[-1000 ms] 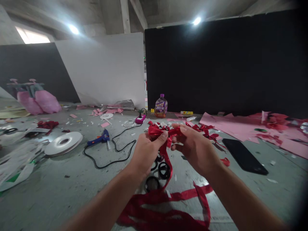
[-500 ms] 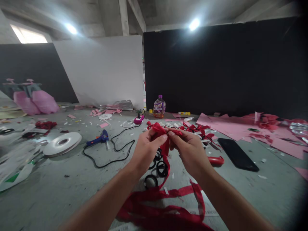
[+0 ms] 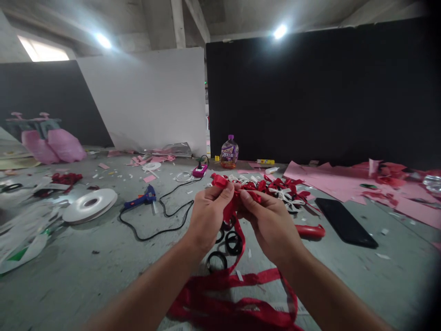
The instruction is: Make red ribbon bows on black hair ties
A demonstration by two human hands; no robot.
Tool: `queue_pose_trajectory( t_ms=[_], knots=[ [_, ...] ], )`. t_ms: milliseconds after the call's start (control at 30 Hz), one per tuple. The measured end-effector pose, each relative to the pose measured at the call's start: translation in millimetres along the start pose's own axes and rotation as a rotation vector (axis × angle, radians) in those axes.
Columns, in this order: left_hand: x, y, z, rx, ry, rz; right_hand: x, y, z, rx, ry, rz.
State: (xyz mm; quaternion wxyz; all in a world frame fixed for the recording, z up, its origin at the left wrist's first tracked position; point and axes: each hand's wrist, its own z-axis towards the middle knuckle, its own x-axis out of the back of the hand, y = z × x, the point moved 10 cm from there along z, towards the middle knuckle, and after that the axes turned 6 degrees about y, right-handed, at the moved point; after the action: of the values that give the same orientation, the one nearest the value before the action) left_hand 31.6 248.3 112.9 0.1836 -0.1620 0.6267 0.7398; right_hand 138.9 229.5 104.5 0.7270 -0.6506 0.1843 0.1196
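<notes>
A red ribbon (image 3: 230, 210) is pinched between my two hands, gathered into loops at the fingertips. My left hand (image 3: 211, 212) grips its left side with thumb and fingers. Close beside it, my right hand (image 3: 267, 216) holds the right part of the ribbon. One strand hangs from my fingers past several black rings (image 3: 233, 242) to a heap of loose red ribbon (image 3: 220, 299) on the table near me. Just beyond my hands lies a pile of red and white bows (image 3: 275, 186). My fingers hide the middle of the held ribbon.
To the right are a red cylindrical object (image 3: 310, 231), a black phone (image 3: 346, 222) and pink sheets (image 3: 324, 181). A blue glue gun (image 3: 141, 198) with its black cord and a white ribbon spool (image 3: 77, 209) lie left. A bottle (image 3: 229, 152) stands behind.
My left thumb has moved up over the ribbon, and my hands have shifted slightly, with the loops now held lower between the fingers. The view has turned a little.
</notes>
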Motion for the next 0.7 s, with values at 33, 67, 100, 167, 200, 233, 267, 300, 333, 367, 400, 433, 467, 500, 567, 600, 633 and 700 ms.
queue_pose_trajectory(
  t_ms=[33,67,100,167,200,233,267,300,333,367,400,433,467,500,567,600,633,700],
  knots=[
    [2,2,-1,0.005,0.033,-0.041,-2,-1,-1,0.030,-0.012,-0.017],
    [4,3,-2,0.013,0.066,-0.075,-4,-2,-2,0.057,-0.024,-0.035],
    [5,5,-2,0.023,0.091,-0.099,-6,-4,-4,0.082,-0.037,-0.056],
    [6,7,-3,0.038,0.099,-0.101,-9,-9,-7,0.141,-0.049,-0.121],
    [5,9,-3,0.031,0.084,-0.077,-9,-13,-8,0.180,-0.044,-0.168],
    [5,11,-2,0.010,0.061,-0.032,-8,-18,-9,0.223,-0.032,-0.223],
    [4,13,-1,-0.017,0.033,0.030,-7,-22,-9,0.267,-0.020,-0.281],
    [2,14,1,-0.042,-0.003,0.104,-6,-27,-9,0.314,-0.009,-0.332],
    [0,14,2,-0.060,-0.046,0.180,-4,-30,-9,0.360,0.002,-0.368],
    [-4,12,3,-0.068,-0.094,0.251,-3,-34,-9,0.404,0.012,-0.393],
    [-7,10,4,-0.067,-0.140,0.311,-1,-36,-8,0.442,0.025,-0.413],
    [-10,8,4,-0.070,-0.180,0.360,1,-38,-8,0.474,0.041,-0.431],
    [-12,8,4,-0.086,-0.210,0.403,2,-38,-7,0.491,0.055,-0.450],
    [-13,10,4,-0.117,-0.226,0.450,4,-37,-5,0.496,0.066,-0.467],
    [-13,16,4,-0.194,-0.228,0.552,5,-34,-3,0.482,0.070,-0.497],
    [-12,18,4,-0.223,-0.217,0.609,5,-32,-3,0.477,0.073,-0.510],
    [-10,19,5,-0.236,-0.207,0.658,6,-32,-2,0.476,0.083,-0.524],
    [-7,18,7,-0.224,-0.194,0.707,8,-32,-3,0.495,0.111,-0.547]
  ],
)
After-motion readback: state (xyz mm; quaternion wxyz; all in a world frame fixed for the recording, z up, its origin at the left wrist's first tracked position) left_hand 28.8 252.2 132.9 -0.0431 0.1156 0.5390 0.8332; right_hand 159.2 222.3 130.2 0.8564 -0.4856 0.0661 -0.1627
